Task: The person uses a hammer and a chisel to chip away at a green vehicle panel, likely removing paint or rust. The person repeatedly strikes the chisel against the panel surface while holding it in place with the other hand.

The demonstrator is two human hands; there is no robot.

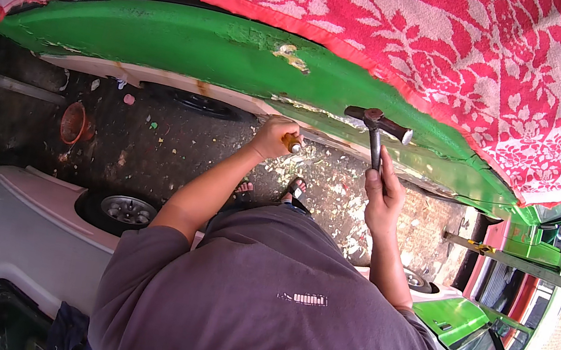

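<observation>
In my right hand (386,196) is a hammer (375,140), gripped by its dark handle with the head up, in front of the green car panel (206,44). My left hand (274,138) is closed around an amber handle (292,143) with a metal end cap, held at the panel's lower edge. It looks like a chisel or screwdriver; its blade is hidden by the hand and panel. The green paint is chipped, with a pale bare patch (291,57) above my left hand and more flaking along the lower edge.
A red and white floral cloth (393,31) covers the car's top. Paint flakes (311,169) litter the ground around my feet. An orange bucket (72,123) stands to the left. Behind me is a white car (25,236); a green vehicle (453,315) and a metal bar (539,272) are right.
</observation>
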